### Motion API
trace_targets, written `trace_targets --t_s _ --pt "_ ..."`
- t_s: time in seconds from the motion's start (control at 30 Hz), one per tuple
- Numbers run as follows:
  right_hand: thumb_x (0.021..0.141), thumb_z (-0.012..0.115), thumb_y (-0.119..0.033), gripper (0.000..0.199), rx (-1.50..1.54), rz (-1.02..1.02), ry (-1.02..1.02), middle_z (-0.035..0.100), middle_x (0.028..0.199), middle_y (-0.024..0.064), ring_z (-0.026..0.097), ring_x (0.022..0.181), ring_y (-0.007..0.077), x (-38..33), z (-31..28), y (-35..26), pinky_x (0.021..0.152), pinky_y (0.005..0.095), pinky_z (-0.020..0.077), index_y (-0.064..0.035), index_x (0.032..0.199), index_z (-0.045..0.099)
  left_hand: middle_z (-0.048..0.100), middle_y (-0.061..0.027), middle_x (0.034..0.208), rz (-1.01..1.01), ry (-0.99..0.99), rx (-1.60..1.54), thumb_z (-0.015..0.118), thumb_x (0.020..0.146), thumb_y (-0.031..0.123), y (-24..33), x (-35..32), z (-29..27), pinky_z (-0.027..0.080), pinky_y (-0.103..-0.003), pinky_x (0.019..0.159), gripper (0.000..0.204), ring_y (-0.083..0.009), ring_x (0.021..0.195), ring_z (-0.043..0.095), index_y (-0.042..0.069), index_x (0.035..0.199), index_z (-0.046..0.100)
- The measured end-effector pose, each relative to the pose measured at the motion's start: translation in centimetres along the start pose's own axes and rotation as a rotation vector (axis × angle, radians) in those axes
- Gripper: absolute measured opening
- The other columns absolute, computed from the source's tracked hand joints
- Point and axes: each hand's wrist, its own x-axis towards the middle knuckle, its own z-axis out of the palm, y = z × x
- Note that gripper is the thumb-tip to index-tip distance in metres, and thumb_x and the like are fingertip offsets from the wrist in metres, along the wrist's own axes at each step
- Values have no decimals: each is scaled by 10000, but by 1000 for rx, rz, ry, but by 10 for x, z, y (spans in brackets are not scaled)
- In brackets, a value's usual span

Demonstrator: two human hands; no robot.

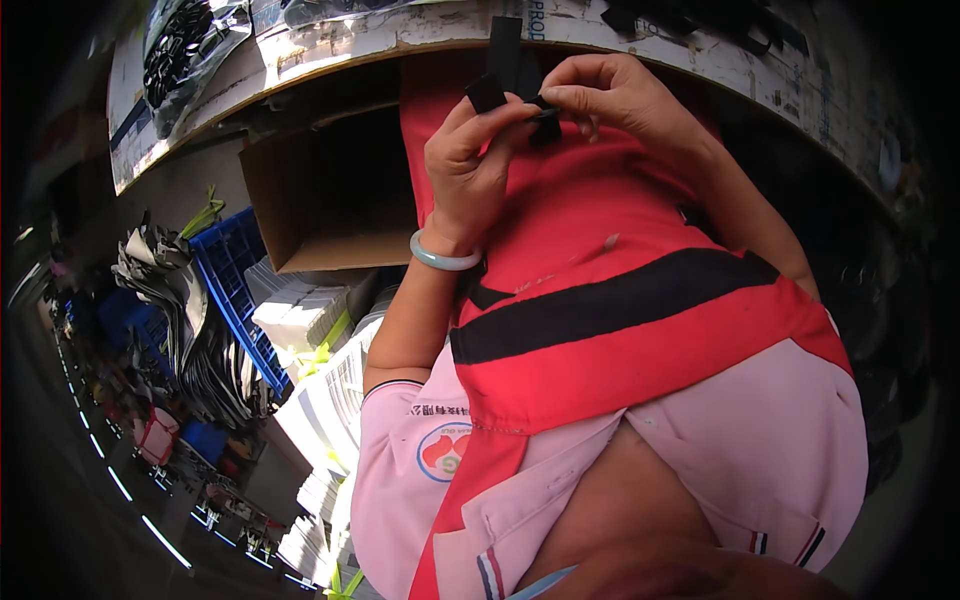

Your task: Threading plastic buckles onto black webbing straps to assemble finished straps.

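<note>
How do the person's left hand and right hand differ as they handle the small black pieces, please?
The left hand wears a pale green bangle at the wrist; the right hand has a bare wrist. The left hand pinches a small black piece from below with thumb and fingers upward, whereas the right hand comes from the side, fingertips curled down onto another black piece. Both meet at the black strip, above the red apron.

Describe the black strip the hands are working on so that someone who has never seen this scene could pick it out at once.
Start at the white table edge curving across the top. Just below it, over the red apron, the left hand and right hand meet. The black strip stands up between their fingertips, flat, matte and narrow, unlike the glossy bagged black parts lying on the table.
</note>
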Motion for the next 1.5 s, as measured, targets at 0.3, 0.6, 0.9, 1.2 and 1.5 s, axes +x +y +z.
trace_targets --t_s 0.3,0.6,0.9,1.2,1.5 --pt "934 630 -173 196 -186 -296 302 654 916 18 609 834 67 3 5 12 745 205 517 -13 1044 657 623 -68 1003 2 -34 52 672 788 -121 4 -6 -3 480 -250 782 227 -140 899 587 -11 984 703" --pt "940 616 -138 157 37 -223 205 644 941 33 618 879 96 3 8 12 783 237 524 4 1006 619 623 -63 973 -84 -47 -13 686 763 -117 11 -12 -3 478 -257 778 202 -149 896 596 -12 933 720" --pt "928 636 -127 147 65 -223 238 642 908 29 622 827 85 2 17 9 771 231 524 0 998 609 626 -62 940 -70 -43 -26 692 767 -85 12 -14 -4 507 -258 739 200 -161 843 632 20 935 719" --pt "920 635 -91 108 31 -227 405 634 894 20 614 804 71 18 14 24 762 216 518 -12 977 590 619 -74 974 -178 -5 1 655 840 -83 25 -39 -35 529 -248 751 141 -158 812 656 -48 971 694" --pt "926 641 -260 439 -210 -324 1 596 1142 95 581 1079 170 57 81 16 891 288 503 -43 1287 515 670 -97 1032 -319 369 156 438 997 34 47 -46 -118 421 -156 521 315 -44 615 556 43 1304 506"
